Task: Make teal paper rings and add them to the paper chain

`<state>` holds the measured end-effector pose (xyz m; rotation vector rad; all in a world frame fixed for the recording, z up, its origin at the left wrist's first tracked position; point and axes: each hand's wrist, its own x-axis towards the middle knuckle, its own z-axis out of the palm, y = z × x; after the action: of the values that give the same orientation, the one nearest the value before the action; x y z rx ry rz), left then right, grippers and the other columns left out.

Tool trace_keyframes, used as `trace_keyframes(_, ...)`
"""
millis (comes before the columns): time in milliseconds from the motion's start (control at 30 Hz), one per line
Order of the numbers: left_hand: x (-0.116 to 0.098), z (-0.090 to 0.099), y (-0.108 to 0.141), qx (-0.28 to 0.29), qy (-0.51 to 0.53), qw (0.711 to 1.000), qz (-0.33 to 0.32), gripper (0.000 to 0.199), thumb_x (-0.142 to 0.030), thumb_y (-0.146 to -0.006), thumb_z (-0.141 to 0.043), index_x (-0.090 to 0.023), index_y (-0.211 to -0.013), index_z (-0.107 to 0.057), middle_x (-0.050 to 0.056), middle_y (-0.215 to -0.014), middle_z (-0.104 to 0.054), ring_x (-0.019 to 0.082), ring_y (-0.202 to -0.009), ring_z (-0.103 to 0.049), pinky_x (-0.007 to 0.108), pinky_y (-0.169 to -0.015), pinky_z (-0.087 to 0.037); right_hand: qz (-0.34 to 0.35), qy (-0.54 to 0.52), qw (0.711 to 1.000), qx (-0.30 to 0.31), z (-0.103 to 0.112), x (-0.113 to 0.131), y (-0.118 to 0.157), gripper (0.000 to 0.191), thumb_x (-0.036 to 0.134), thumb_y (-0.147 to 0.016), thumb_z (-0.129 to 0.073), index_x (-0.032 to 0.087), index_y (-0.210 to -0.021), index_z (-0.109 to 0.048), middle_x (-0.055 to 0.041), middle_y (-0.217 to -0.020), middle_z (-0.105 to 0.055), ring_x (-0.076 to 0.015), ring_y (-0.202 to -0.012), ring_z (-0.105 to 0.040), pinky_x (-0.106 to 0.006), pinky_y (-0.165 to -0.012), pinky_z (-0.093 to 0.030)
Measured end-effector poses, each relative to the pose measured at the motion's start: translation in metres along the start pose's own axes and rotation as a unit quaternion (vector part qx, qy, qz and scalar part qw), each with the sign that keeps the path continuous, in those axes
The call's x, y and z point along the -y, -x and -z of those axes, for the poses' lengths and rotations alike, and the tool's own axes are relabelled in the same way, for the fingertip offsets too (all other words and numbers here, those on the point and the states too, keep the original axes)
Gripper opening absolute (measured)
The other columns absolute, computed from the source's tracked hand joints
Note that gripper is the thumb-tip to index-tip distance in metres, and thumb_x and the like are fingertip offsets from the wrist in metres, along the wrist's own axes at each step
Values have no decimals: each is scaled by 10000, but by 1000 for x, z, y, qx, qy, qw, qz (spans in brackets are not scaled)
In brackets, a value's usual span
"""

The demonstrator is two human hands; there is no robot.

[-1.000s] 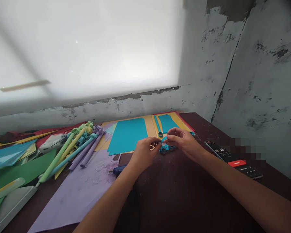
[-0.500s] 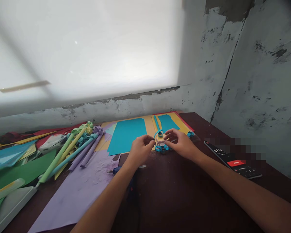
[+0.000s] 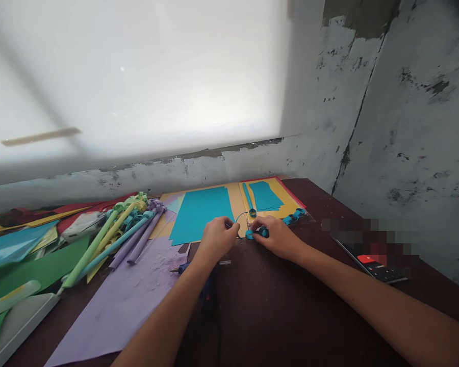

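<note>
My left hand (image 3: 219,238) is closed, thumb and forefinger pinching a thin teal paper strip (image 3: 241,215) that arcs up and to the right. Just to its right, my right hand (image 3: 278,237) has its fingers closed at a small curled teal paper piece (image 3: 249,234) close to the table. More teal curls are partly hidden by that hand. Beyond the hands lies a rolled teal paper tube (image 3: 247,194) with a curl at its near end. Another row of teal curls (image 3: 295,216) sits to the right.
Teal sheets (image 3: 202,209) lie left of the tube. A blue glue gun (image 3: 182,268) is by my left forearm, over lilac paper (image 3: 126,300). Paper tubes (image 3: 137,250) with curled tops are piled at left. A phone (image 3: 375,267) lies right of my right forearm.
My right hand has moved down and left, closing at the teal curls. My left hand has drawn slightly left and down with the strip. More of the right-hand row of curls shows.
</note>
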<state>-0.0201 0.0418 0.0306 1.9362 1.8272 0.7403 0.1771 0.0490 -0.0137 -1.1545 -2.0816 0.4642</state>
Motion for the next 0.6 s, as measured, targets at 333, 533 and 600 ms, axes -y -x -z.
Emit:
trace_keyframes(333, -2, 2, 1, -4, 12, 1000, -26, 243, -291, -847, -538, -190, -778, -748, 72, -807, -775, 231, -778, -682, 296, -639, -411, -48, -75, 992, -86, 15, 8, -2, 67, 273, -857, -665, 220, -897, -676, -35, -878, -748, -209, -846, -701, -328, -765, -524)
trace_keyframes(533, 2, 2, -1, -26, 8, 999, -41, 330, -321, -930, -474, -194, -820, -758, 82, -844, -772, 226, -755, -678, 297, -624, -381, -71, -89, 988, -101, 19, 3, -3, 121, 287, -847, -671, 210, -934, -704, -58, -894, -762, -220, -866, -714, -349, -786, -552)
trace_keyframes(600, 5, 2, -2, -44, -15, 998, -53, 383, -345, -967, -434, -201, -826, -759, 77, -769, -744, 225, -716, -657, 302, -607, -352, -70, -88, 988, -102, 20, 3, -3, 125, 295, -847, -669, 212, -932, -707, -58, -897, -761, -220, -862, -713, -353, -782, -556)
